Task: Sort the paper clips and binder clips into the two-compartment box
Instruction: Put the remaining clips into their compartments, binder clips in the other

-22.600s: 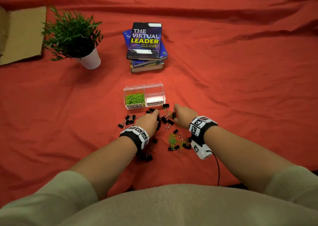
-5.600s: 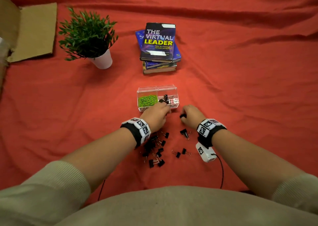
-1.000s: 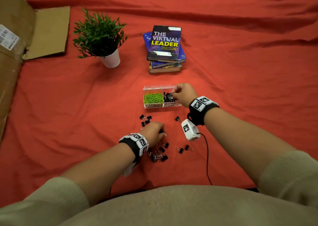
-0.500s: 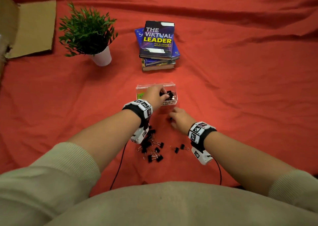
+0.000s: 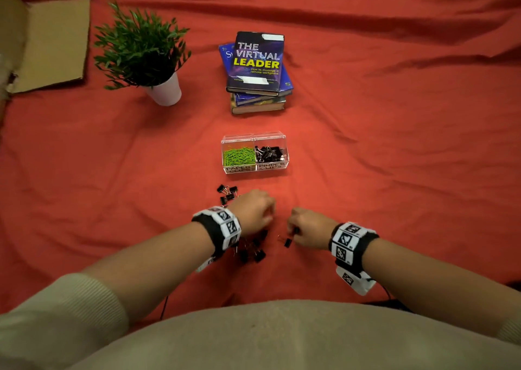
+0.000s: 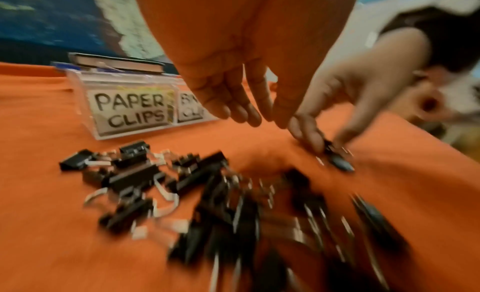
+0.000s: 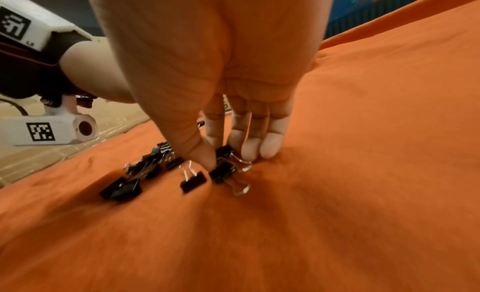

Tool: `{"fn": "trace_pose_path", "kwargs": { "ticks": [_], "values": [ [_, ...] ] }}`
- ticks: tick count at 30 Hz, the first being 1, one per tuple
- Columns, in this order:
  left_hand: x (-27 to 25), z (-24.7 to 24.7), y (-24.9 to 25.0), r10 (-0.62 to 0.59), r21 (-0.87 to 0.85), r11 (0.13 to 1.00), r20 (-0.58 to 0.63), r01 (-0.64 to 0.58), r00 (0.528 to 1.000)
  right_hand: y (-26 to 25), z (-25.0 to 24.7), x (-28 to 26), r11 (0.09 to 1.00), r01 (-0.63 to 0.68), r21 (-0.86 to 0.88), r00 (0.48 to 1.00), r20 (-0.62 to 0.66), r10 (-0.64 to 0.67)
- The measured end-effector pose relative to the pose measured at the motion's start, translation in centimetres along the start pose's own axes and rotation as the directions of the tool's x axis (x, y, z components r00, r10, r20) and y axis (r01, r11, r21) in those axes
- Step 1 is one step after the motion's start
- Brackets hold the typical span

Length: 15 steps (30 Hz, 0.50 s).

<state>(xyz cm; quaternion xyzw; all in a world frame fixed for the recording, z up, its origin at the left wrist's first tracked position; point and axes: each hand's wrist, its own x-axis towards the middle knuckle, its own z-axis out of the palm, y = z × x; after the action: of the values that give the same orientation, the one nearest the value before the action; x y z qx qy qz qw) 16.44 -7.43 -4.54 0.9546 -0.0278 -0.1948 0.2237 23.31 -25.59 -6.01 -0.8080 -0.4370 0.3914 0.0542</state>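
The clear two-compartment box stands on the red cloth. Its left half holds green paper clips and its right half black binder clips. Loose binder clips lie left of my left hand and under it. My left hand hovers above this pile with straight fingers and holds nothing. My right hand reaches down to the cloth, thumb and forefinger pinching a binder clip. More binder clips lie beside it. The box's "PAPER CLIPS" label faces me.
Behind the box sits a stack of books. A potted plant in a white cup stands at the back left, with flat cardboard beyond it. The cloth is wrinkled on the right.
My left hand has pulled back from the box's binder clip side to the pile on the cloth. My right hand has stayed on the cloth, shifted slightly nearer me.
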Motion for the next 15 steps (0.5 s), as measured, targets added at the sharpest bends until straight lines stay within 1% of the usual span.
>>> {"fn": "trace_pose_path", "kwargs": {
  "ticks": [1, 3, 7, 11, 15],
  "values": [
    [-0.7, 0.8, 0.1, 0.015, 0.038, 0.999, 0.058, -0.017, 0.998, -0.1, 0.3, -0.2, 1.000, -0.004, -0.015, 1.000, -0.003, 0.004],
    [-1.7, 2.0, 0.2, 0.030, 0.077, 0.996, 0.123, -0.040, 0.992, -0.4, 0.7, -0.4, 0.999, -0.011, -0.030, 1.000, -0.024, 0.010],
    [-2.4, 3.2, 0.4, 0.023, 0.102, 0.994, 0.158, -0.040, 0.987, -0.7, 1.4, -0.7, 0.999, 0.008, -0.049, 0.999, -0.043, -0.010],
    [-2.6, 3.2, 0.5, 0.018, 0.138, 0.990, 0.140, -0.037, 0.990, -0.5, 1.9, -0.8, 0.999, 0.035, -0.031, 0.998, -0.052, -0.037],
    [-3.1, 3.1, -0.1, -0.019, 0.076, 0.997, 0.074, 0.013, 0.997, -0.9, 1.4, -0.6, 0.998, 0.037, 0.058, 0.993, -0.113, -0.030]
  ]
}}
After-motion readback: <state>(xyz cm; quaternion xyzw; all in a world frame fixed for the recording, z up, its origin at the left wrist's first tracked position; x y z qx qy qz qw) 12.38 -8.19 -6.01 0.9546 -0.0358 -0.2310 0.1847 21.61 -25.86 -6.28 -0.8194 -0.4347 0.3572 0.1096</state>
